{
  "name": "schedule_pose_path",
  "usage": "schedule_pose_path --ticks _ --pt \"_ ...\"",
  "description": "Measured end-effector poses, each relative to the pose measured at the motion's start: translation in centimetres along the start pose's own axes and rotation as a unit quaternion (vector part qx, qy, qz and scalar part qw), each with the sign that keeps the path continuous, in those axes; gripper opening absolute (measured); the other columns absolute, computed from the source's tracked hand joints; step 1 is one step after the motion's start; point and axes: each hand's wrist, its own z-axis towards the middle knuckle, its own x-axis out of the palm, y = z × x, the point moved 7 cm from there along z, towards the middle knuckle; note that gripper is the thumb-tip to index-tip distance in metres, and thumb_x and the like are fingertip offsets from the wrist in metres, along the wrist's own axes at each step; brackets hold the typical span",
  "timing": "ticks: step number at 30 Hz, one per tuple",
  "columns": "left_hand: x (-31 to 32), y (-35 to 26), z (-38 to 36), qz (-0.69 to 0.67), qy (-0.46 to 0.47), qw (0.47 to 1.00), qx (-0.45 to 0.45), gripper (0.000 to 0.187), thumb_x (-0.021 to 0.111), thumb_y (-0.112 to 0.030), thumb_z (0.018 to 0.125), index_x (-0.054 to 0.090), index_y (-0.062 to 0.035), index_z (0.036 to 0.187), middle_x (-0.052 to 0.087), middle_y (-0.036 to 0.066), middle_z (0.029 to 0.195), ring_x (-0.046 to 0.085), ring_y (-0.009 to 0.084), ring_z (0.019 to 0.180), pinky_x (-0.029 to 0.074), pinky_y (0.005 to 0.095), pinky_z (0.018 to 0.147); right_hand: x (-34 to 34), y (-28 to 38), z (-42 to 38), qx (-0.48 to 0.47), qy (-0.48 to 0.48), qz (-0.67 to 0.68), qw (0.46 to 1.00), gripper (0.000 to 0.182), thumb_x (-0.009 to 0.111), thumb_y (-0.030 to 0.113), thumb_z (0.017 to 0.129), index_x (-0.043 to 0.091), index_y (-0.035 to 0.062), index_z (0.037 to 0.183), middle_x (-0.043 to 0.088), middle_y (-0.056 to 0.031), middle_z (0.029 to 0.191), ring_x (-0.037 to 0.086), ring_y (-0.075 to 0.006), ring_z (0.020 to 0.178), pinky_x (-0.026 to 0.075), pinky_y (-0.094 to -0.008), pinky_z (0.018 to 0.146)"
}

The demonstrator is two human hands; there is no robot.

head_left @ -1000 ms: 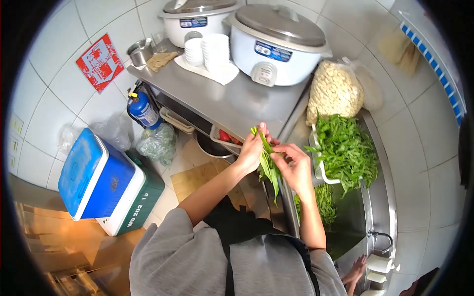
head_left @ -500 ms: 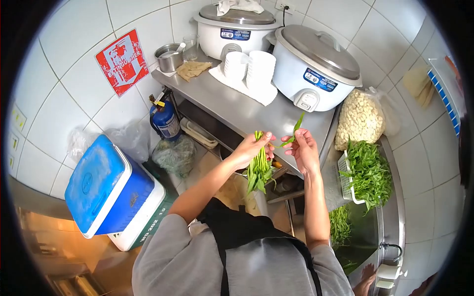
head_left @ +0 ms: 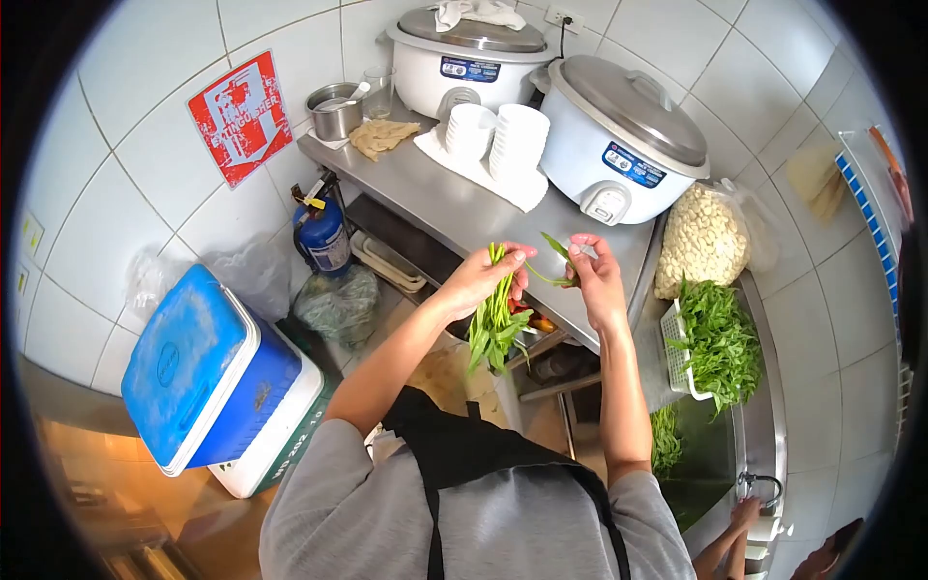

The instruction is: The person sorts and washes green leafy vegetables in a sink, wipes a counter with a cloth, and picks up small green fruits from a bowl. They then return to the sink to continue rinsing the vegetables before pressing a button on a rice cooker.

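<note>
Green leafy bunch (head_left: 499,333) gripped in L hand (head_left: 481,278), by near edge of counter (head_left: 570,253); R hand (head_left: 599,278) pinches 1 sprig (head_left: 555,246), can't tell if fully detached. Prob picking thru bunch 1-by-1; next move calls for firm L hold, light R pinch.

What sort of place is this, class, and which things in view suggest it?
Probably a commercial kitchen: two big rice cookers on a steel counter, a basket of leafy greens by the sink, and more greens in the person's hands.
</note>
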Motion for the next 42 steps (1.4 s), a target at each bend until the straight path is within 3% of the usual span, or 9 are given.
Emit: schedule_pose_path --ticks 11,14,19,23,25,28,33,36,42 --pt "1.3 -0.2 1.5 0.089 0.018 0.996 -0.008 0.028 0.042 -0.030 0.093 0.043 -0.0025 0.092 0.055 0.007 0.067 0.052 0.0102 0.055 0.044 0.0225 0.052 2.8 1.5 -0.6 -0.047 0.147 -0.257 0.954 0.022 0.061 0.021 0.082 0.065 -0.0003 0.086 0.061 -0.0019 0.069 0.050 -0.0068 0.064 0.043 -0.0244 0.062" --pt "1.0 -0.4 1.5 0.107 0.018 0.994 -0.024 0.028 0.041 -0.031 0.093 0.043 -0.0029 0.092 0.057 0.008 0.069 0.052 0.0102 0.052 0.044 0.0229 0.051 3.0 2.3 -0.5 -0.107 0.108 -0.290 0.945 0.020 0.061 0.018 0.078 0.065 -0.0014 0.079 0.059 -0.0032 0.064 0.050 -0.0069 0.062 0.042 -0.0247 0.059" --pt "0.2 -0.6 1.1 0.098 0.053 0.993 -0.025 0.023 0.043 -0.022 0.093 0.048 -0.0012 0.100 0.060 0.008 0.076 0.052 0.0091 0.059 0.043 0.0219 0.055 3.1 1.4 -0.3 -0.033 0.058 -0.285 0.956 0.019 0.057 0.016 0.077 0.064 -0.0010 0.076 0.058 -0.0064 0.059 0.050 -0.0107 0.054 0.041 -0.0265 0.053" --pt "-0.6 0.0 2.0 0.109 0.069 0.991 -0.043 0.020 0.046 -0.019 0.092 0.048 -0.0012 0.101 0.057 0.005 0.076 0.048 0.0075 0.057 0.041 0.0207 0.053 3.5 1.9 0.0 -0.122 -0.014 -0.410 0.904 0.023 0.055 0.022 0.074 0.063 -0.0001 0.076 0.058 -0.0145 0.059 0.056 -0.0234 0.052 0.043 -0.0341 0.053" --pt "-1.3 1.7 2.5 0.016 0.076 0.987 -0.138 0.019 0.048 -0.017 0.091 0.049 -0.0012 0.102 0.053 0.001 0.074 0.043 0.0052 0.055 0.038 0.0187 0.051 3.4 1.9 0.0 -0.152 -0.047 -0.453 0.877 0.024 0.055 0.024 0.073 0.065 0.0022 0.072 0.060 -0.0183 0.068 0.058 -0.0349 0.068 0.047 -0.0417 0.063" --pt "-1.7 3.5 2.7 -0.026 0.109 0.974 -0.197 0.023 0.049 -0.017 0.090 0.049 -0.0003 0.107 0.046 -0.003 0.071 0.038 0.0024 0.053 0.034 0.0165 0.048 2.3 1.6 -0.6 -0.169 -0.113 -0.501 0.841 0.024 0.055 0.025 0.072 0.065 0.0028 0.072 0.061 -0.0180 0.072 0.059 -0.0345 0.072 0.047 -0.0418 0.066" --pt "-3.7 3.4 2.1 -0.192 0.099 0.958 -0.188 0.038 0.048 -0.020 0.091 0.041 0.0012 0.122 0.042 -0.005 0.069 0.038 0.0023 0.054 0.033 0.0168 0.049 -6.5 1.0 -4.8 -0.027 -0.112 -0.515 0.850 0.029 0.058 0.029 0.074 0.063 0.0004 0.074 0.059 -0.0184 0.068 0.058 -0.0336 0.064 0.045 -0.0393 0.058" --pt "-6.0 2.1 1.7 -0.233 0.061 0.959 -0.149 0.036 0.049 -0.025 0.091 0.042 -0.0020 0.118 0.043 -0.005 0.068 0.041 0.0028 0.056 0.035 0.0172 0.049 -14.5 1.8 -10.2 0.037 -0.137 -0.560 0.816 0.024 0.058 0.019 0.073 0.059 -0.0043 0.073 0.054 -0.0172 0.058 0.050 -0.0217 0.049 0.040 -0.0349 0.051" --pt "-8.7 1.7 2.8 -0.340 0.074 0.932 -0.105 0.033 0.049 -0.032 0.089 0.041 -0.0095 0.112 0.040 -0.006 0.065 0.040 0.0045 0.052 0.038 0.0165 0.051 -29.9 -0.8 -22.8 0.158 -0.279 -0.603 0.730 0.027 0.058 0.021 0.066 0.059 -0.0059 0.069 0.050 -0.0198 0.053 0.054 -0.0213 0.050 0.043 -0.0360 0.055"
